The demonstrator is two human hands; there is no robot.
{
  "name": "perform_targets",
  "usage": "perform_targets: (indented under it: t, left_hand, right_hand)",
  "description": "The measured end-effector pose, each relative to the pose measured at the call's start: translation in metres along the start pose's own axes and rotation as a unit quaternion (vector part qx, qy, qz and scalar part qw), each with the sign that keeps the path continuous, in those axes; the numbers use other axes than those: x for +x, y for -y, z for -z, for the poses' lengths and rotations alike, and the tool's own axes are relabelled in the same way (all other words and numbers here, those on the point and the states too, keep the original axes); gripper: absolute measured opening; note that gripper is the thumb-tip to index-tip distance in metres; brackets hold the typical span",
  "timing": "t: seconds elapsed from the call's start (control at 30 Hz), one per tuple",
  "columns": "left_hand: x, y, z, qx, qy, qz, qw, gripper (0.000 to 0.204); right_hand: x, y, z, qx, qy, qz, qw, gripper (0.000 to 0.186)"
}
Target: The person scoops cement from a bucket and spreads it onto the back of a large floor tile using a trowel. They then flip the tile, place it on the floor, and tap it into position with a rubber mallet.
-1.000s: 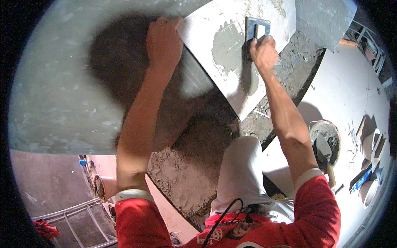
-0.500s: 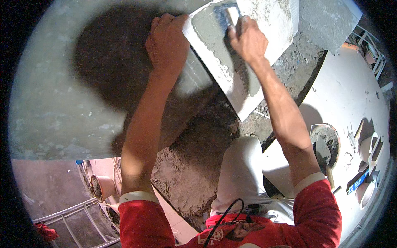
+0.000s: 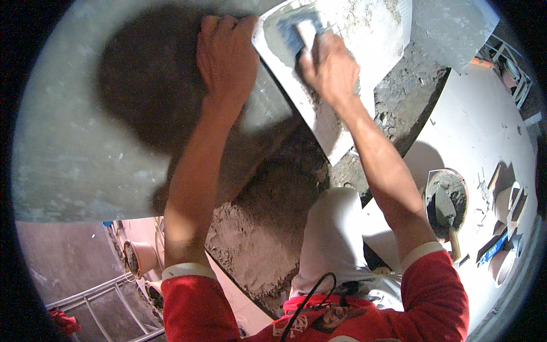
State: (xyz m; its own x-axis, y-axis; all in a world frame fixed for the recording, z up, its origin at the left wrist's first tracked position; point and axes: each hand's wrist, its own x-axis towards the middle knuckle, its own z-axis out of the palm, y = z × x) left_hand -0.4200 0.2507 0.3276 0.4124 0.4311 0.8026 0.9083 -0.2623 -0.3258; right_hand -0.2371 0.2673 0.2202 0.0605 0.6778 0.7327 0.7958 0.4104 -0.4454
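A white tile (image 3: 376, 40), patchy with grey mortar (image 3: 274, 50), is seen at the top centre, one corner pointing down toward rough ground. On its upper left part a blue trowel (image 3: 289, 31), slightly blurred, is held by the right hand (image 3: 333, 65), whose fingers are wrapped around the pale handle. The left hand (image 3: 229, 54) is placed at the tile's left edge, fingers bent, above a large grey slab (image 3: 62, 142) darkened by shadow; whether the edge is pinched cannot be told. Below, loose sand (image 3: 250, 245) is spread beside a knee (image 3: 336, 222) in white trousers. To the right, a wooden-handled tool (image 3: 454, 245) is rested in a mortar-filled bucket (image 3: 467, 200). At lower left, a ladder (image 3: 85, 290) is partly shown.
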Motion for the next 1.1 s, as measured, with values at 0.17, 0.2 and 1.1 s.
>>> perform_targets:
  t: [0.17,0.2,1.1]
  left_hand:
    - [-0.001,0.005,0.001,-0.027,0.004,-0.003,1.000,0.024]
    - [0.000,0.006,0.000,-0.026,-0.003,-0.007,1.000,0.023]
    - [-0.004,-0.002,-0.002,-0.060,-0.034,-0.047,0.997,0.028]
  right_hand:
    - [0.016,-0.024,0.016,-0.040,-0.014,-0.106,0.993,0.036]
    - [0.012,-0.022,0.019,-0.014,-0.020,-0.056,0.998,0.036]
    - [-0.045,-0.048,0.017,-0.006,0.021,-0.011,1.000,0.036]
